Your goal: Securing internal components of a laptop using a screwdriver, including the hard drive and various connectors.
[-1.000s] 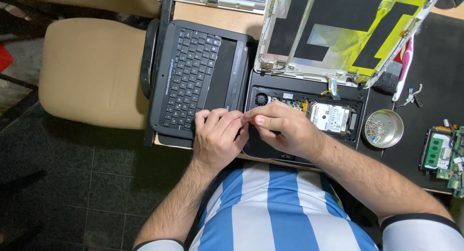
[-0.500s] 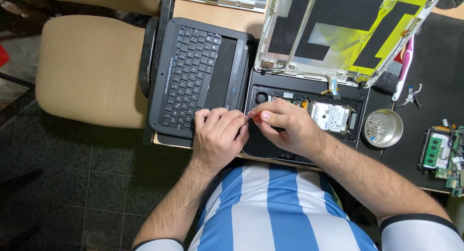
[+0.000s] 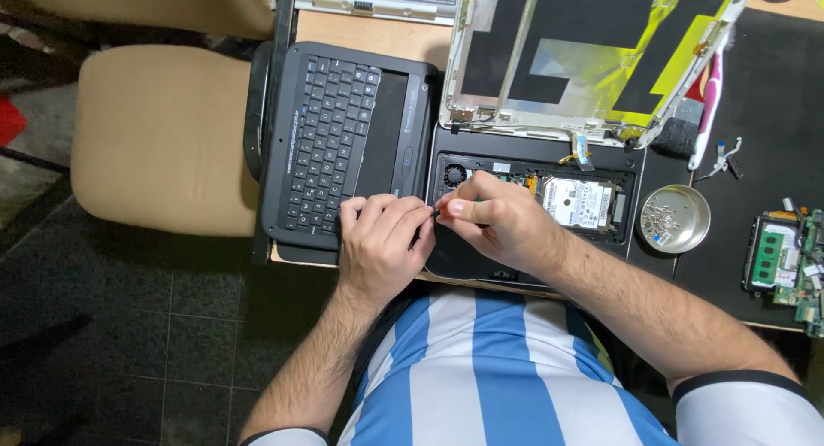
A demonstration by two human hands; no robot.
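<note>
Resting side by side on the opened laptop base (image 3: 532, 240), both hands were seen at its left front corner. The left hand (image 3: 382, 240) was curled, knuckles up, with its fingers pressed together against the edge of the detached keyboard panel (image 3: 343, 145). The right hand (image 3: 498, 223) was closed in a pinching grip on a small dark tool, too small to be identified. A hard drive (image 3: 579, 201) lay exposed just beside it. A metal bowl of screws (image 3: 675, 218) stood nearby on the desk (image 3: 772, 111).
</note>
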